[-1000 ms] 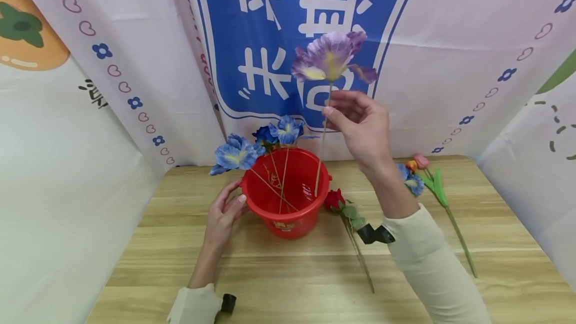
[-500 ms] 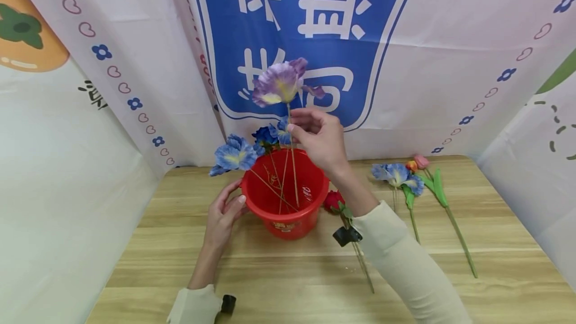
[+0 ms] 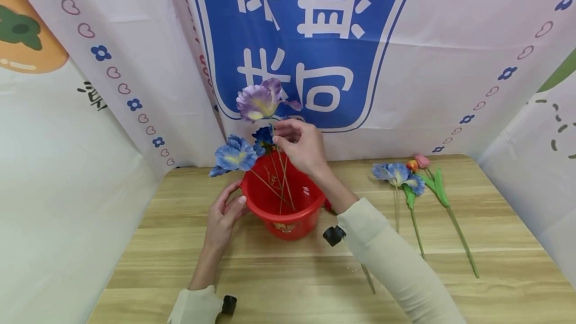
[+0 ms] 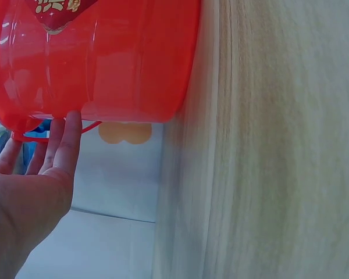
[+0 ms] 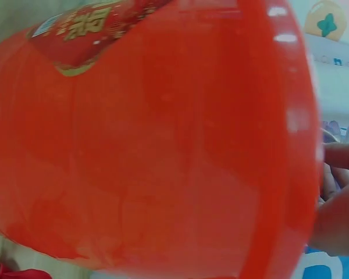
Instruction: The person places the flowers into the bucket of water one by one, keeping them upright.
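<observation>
Where a red bucket [image 3: 299, 226] stands, a purple flower [image 3: 257, 103] leans in

Nearest us, the left hand [image 3: 225, 211] rests nearly straight fingers against the bucket's left side. Just past it, we see the right hand [image 3: 303, 149] pinching the purple flower's stem — lower end inside the bucket, bloom above the rim. Blue flowers [image 3: 234, 155] lean there too. Off right, a pink flower [image 3: 421, 161] lies on the table [image 3: 157, 244] — behind, we find a printed backdrop [image 3: 432, 89].

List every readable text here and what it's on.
"未来可期": sideways on the blue backdrop panel, 未 partly hidden by purple iris.
Label on the red bucket: gold characters, not legible.
White marks inside the bucket: too small.
Red lettering beside the panel, black writing on left cloth: unclear.
</observation>
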A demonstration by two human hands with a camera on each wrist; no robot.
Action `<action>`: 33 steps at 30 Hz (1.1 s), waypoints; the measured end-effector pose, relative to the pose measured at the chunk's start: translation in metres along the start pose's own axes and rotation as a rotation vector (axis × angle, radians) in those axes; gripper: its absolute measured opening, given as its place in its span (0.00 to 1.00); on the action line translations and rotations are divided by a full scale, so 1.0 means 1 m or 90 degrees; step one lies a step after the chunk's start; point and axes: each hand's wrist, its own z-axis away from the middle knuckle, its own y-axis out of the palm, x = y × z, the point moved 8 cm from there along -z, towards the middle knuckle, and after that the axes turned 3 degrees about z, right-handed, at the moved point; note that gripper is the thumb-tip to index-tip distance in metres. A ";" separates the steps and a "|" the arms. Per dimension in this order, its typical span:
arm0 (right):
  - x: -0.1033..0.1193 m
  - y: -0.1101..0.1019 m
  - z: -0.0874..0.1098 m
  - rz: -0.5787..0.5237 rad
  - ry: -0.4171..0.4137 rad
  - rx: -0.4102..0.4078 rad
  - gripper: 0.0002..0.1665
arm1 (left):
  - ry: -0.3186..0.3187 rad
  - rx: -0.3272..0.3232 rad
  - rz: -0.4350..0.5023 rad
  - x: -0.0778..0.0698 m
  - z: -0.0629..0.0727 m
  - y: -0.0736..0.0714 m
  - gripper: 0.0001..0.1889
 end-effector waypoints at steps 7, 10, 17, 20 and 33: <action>-0.014 0.015 -0.001 0.057 0.013 0.040 0.14 | 0.000 -0.001 -0.002 0.000 0.001 0.000 0.26; -0.020 0.020 -0.002 0.072 0.022 0.056 0.14 | 0.001 0.000 -0.003 -0.001 0.001 0.000 0.26; -0.035 0.030 0.000 0.091 0.059 0.096 0.14 | 0.004 0.001 0.008 0.000 0.000 0.000 0.26; -0.041 0.034 0.002 0.102 0.067 0.110 0.14 | 0.002 0.001 0.008 0.001 0.000 0.000 0.26; -0.048 0.035 0.007 0.121 0.083 0.124 0.14 | 0.006 -0.007 0.004 -0.002 0.001 0.000 0.26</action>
